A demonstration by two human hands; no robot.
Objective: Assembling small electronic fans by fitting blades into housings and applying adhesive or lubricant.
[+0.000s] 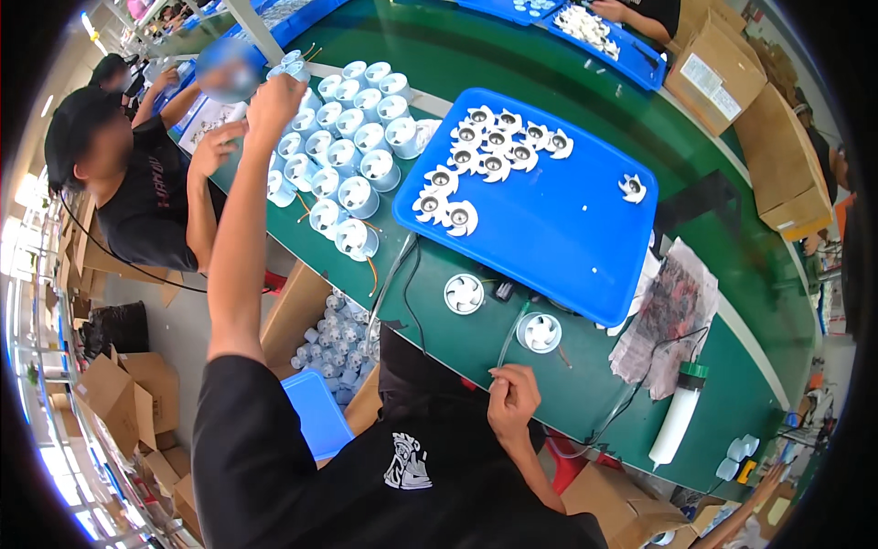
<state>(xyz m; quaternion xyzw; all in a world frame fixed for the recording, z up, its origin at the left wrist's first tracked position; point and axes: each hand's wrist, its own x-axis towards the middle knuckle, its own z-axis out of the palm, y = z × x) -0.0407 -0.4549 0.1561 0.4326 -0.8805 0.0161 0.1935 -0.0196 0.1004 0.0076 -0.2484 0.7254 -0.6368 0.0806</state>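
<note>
My left hand (277,102) is stretched to the far left end of a group of pale blue cup-shaped fan housings (346,156). Its fingers are closed beside the farthest housings, and what they hold is hidden. Close to my body, my right hand (514,401) pinches the end of a thin clear tube (506,343). Just beyond it stands a housing with a white fan wheel inside (540,332). Another such housing (464,295) is to its left. A blue tray (549,220) behind them carries several white fan wheels with dark round centres (495,140).
A stained cloth (672,302) and a white cartridge with a green cap (679,416) lie at the right on the green table (439,352). Black cables cross the near edge. A co-worker (137,183) sits at left. A carton of small parts (334,352) stands below.
</note>
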